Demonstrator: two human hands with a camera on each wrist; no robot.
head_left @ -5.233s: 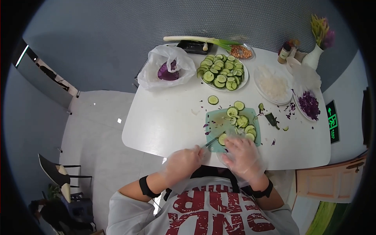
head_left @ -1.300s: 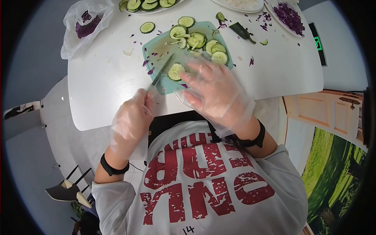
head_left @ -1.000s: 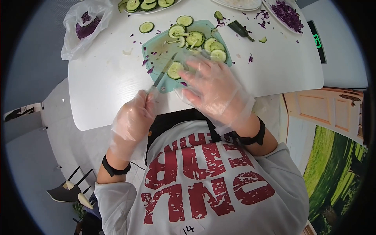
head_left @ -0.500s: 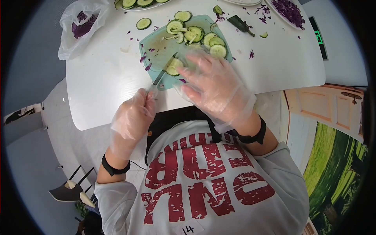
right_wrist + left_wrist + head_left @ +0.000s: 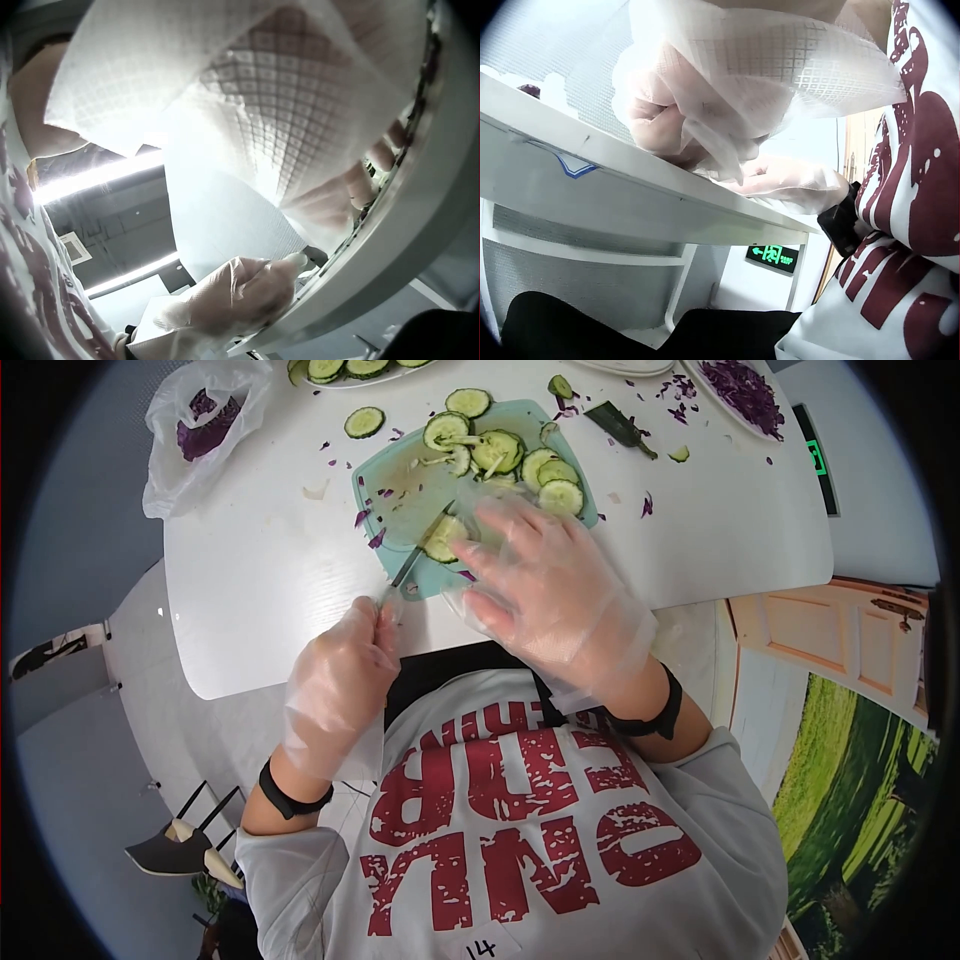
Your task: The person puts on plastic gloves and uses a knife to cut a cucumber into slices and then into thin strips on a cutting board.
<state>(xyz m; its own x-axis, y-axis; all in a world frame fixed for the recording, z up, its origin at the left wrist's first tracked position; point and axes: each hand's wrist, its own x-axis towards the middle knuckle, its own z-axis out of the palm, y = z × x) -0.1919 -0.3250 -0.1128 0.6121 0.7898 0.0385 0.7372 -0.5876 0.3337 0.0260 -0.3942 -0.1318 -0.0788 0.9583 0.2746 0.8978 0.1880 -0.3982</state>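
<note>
Both hands wear clear plastic gloves. My left hand (image 5: 345, 665) grips a knife (image 5: 408, 565) by its handle at the board's near-left corner. The blade slants up across the left side of a cucumber slice (image 5: 440, 542) near the front of the teal cutting board (image 5: 385, 490). My right hand (image 5: 555, 580) lies over the board's right front part, fingers spread and fairly straight, fingertips at that slice. More cucumber slices (image 5: 497, 450) and thin strips lie behind its fingers. In the left wrist view the left hand (image 5: 697, 112) shows curled; the glove covers most detail.
A loose cucumber slice (image 5: 364, 423) lies behind the board. A cucumber end (image 5: 620, 430) and purple cabbage scraps are scattered right. At the back stand a plate of cucumber slices (image 5: 365, 372), a plate of shredded purple cabbage (image 5: 740, 395) and a white bag (image 5: 160, 470) with cabbage.
The head view has tilted down and come closer since the earliest frame. The knife shifts slightly at the slice; the right hand keeps nearly the same place on the board.
</note>
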